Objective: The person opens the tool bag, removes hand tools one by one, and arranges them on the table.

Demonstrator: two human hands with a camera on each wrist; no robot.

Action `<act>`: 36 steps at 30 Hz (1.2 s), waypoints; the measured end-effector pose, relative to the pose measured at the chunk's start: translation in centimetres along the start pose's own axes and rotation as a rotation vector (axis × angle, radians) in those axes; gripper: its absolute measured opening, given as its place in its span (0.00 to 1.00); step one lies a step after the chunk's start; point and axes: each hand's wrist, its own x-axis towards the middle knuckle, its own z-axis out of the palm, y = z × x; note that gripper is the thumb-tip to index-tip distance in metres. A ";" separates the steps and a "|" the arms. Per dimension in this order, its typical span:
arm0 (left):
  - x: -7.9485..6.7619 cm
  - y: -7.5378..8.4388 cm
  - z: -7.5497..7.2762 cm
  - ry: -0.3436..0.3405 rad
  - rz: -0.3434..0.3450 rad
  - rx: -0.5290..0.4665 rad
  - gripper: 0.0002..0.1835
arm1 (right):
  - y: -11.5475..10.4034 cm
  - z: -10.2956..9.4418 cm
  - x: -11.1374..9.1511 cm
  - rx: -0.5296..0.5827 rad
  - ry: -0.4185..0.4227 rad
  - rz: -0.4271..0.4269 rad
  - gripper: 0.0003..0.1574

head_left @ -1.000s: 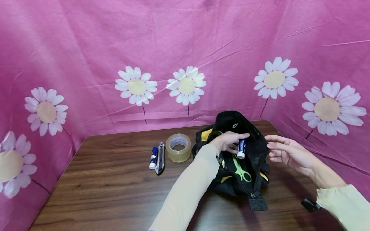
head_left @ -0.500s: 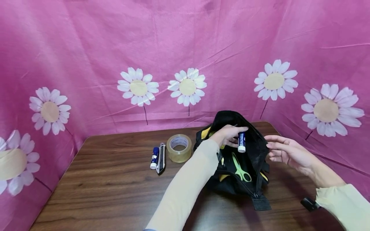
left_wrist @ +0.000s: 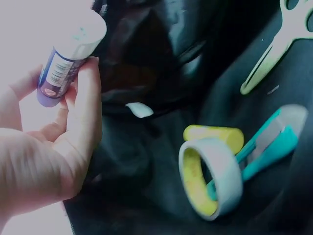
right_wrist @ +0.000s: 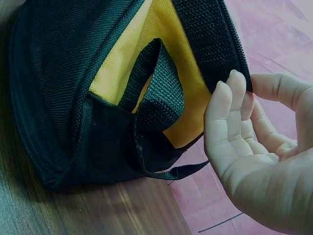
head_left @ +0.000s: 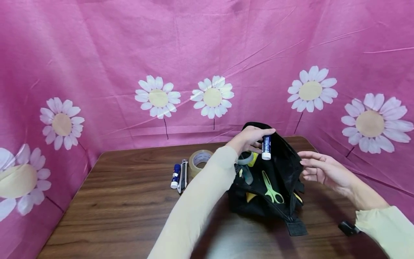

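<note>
A blue glue stick with a white end [head_left: 266, 148] is gripped between the thumb and fingers of my left hand [head_left: 247, 139], above the mouth of the black and yellow bag [head_left: 258, 212]. My right hand [head_left: 330, 174] pinches the zippered edge of the bag's opening on the right side. In the left wrist view, a white tape roll with a yellow core [left_wrist: 230, 178], a yellow cylinder [left_wrist: 220, 136], a teal cutter [left_wrist: 274, 142] and green scissors [left_wrist: 281, 41] lie inside the bag.
Left of the bag on the wooden table [head_left: 123, 201] lie another blue glue stick [head_left: 175, 176] and a utility knife [head_left: 183, 176], side by side. A roll of clear packing tape [head_left: 195, 162] is partly covered by the left sleeve. A pink flowered cloth [head_left: 181, 43] hangs behind.
My left hand has risen with the glue stick, uncovering the tape roll inside the bag. The left sleeve now overlaps the packing tape. My right hand stays at the bag's edge.
</note>
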 end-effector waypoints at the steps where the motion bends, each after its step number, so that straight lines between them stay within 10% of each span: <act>1: -0.4 0.3 -0.4 -0.009 0.008 0.000 0.24 | 0.0 0.0 0.0 -0.003 0.001 0.000 0.28; 11: -5.8 0.9 -6.3 -0.133 0.140 -0.008 0.28 | 0.0 0.3 0.4 -0.014 0.009 0.006 0.27; 26: -15.1 -3.9 -20.9 0.078 0.100 0.019 0.24 | 0.5 -0.1 0.4 0.006 -0.006 0.023 0.28; 36: -20.1 -7.1 -26.9 0.145 0.084 0.099 0.26 | 0.6 -0.2 0.3 0.022 -0.036 0.024 0.29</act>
